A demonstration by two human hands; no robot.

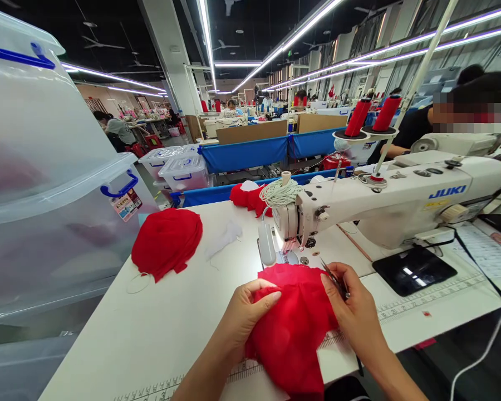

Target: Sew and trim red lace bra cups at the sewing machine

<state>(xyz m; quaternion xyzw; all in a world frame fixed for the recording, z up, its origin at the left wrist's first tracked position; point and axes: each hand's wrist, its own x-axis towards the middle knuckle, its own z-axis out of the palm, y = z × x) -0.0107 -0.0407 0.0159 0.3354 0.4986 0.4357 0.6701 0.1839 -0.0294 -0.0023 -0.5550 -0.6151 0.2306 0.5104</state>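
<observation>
Looking down from the head camera, I see my left hand pinching a piece of red fabric at its left edge, thumb on top and fingers curled under, clamped on the cloth. My right hand closes on the fabric's right edge, and between its thumb and forefinger it also grips small thread snips, blades pointing up and away from me. The fabric bunches between the two grips and drapes toward me over the near edge of the white table, across the ruler markings printed there. Just beyond my right grip stands the white sewing machine, its needle end directly ahead of the cloth and its arm running off to the right, where a black panel lies flat on the table. A coil of white cord sits on the machine's head, and two red thread cones rise behind it. Well off to the left of my left grip lies a separate red fabric pile, with a white scrap between it and the machine. Farther left, clear storage bins are stacked. Across the blue divider, another person sits at a machine.
</observation>
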